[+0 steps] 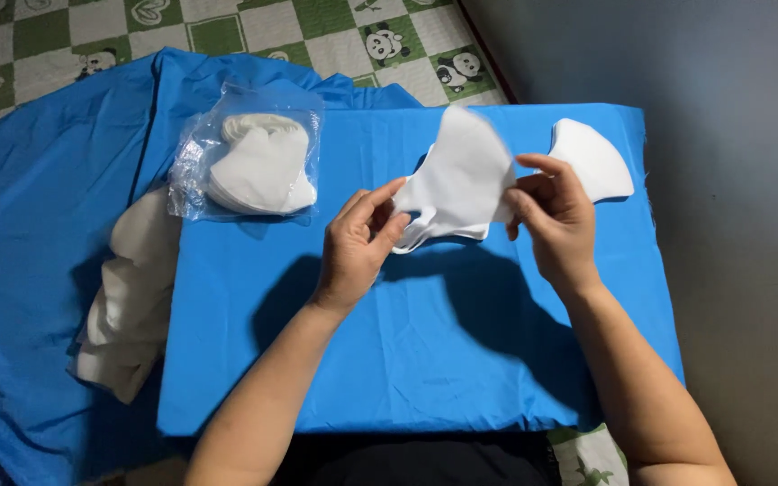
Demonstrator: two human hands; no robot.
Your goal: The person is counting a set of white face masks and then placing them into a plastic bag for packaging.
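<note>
Both forearms reach in from the near edge over the blue cloth (425,360) that covers the table. Above the cloth's middle the left hand (357,245) and right hand (556,216) hold a white fabric piece (456,180) between them, fingers pinched shut on its two ends. Beyond the right hand another white piece (592,157) lies on the cloth. Left of the held piece sits a clear plastic bag of white pieces (254,162), with a white stack (132,297) beside it
</note>
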